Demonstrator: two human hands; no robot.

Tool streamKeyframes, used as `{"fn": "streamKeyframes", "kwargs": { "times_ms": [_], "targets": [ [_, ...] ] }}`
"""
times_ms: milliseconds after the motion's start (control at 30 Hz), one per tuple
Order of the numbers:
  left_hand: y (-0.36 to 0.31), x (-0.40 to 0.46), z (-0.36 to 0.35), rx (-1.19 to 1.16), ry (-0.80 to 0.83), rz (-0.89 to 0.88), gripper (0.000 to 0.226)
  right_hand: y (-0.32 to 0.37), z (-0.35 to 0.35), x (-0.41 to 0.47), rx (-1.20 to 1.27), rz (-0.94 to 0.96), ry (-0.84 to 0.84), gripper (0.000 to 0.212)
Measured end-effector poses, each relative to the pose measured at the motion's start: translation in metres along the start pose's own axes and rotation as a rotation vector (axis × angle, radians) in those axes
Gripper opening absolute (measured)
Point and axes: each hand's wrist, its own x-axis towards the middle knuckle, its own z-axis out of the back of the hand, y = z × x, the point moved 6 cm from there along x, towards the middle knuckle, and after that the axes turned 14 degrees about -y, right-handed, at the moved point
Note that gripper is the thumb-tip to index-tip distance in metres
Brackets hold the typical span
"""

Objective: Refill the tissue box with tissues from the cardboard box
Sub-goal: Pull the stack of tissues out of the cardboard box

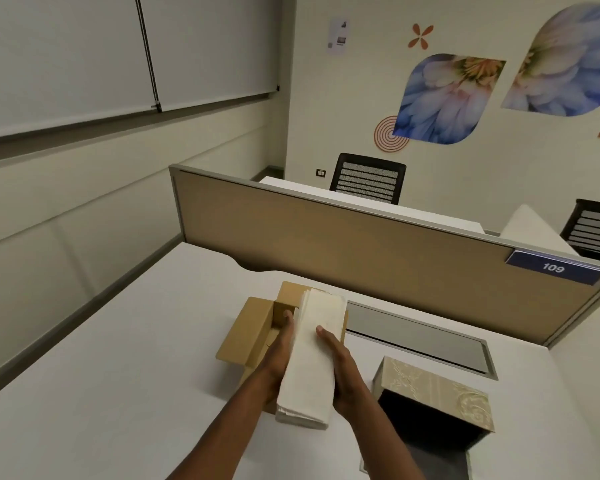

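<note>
A thick white stack of tissues (pixel 314 355) is clamped between my two hands above the open brown cardboard box (pixel 248 336) in the middle of the white desk (pixel 118 375). My left hand (pixel 279 355) presses its left long side and my right hand (pixel 342 368) presses its right side. The stack lies lengthwise, pointing away from me, with its near end past the box's front edge. To the right lies the beige patterned tissue box (pixel 440 386), tipped so its dark open side (pixel 426 420) faces me. The cardboard box's left flap is folded outward.
A tan partition (pixel 361 254) with a blue "109" plate (pixel 555 268) borders the desk's far side. A grey cable hatch (pixel 416 336) is set into the desk behind the tissue box. Two black mesh chairs (pixel 368 181) stand beyond the partition.
</note>
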Motion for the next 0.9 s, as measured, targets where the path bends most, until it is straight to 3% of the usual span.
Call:
{"fn": "streamKeyframes", "kwargs": {
  "times_ms": [500, 633, 767, 900],
  "targets": [
    [0.03, -0.03, -0.048, -0.049, 0.115, 0.053, 0.081, -0.015, 0.049, -0.039, 0.081, 0.026, -0.009, 0.102],
    [0.033, -0.037, -0.058, -0.034, 0.104, 0.053, 0.077, -0.013, 0.064, -0.051, 0.107, 0.055, -0.032, 0.096],
    [0.038, -0.049, -0.055, 0.086, -0.015, -0.006, 0.077, -0.015, 0.086, -0.056, 0.084, 0.134, -0.152, 0.089],
    [0.056, -0.074, -0.068, 0.277, 0.142, 0.014, 0.063, -0.026, 0.115, -0.063, 0.119, 0.149, -0.325, 0.078]
  ]
}}
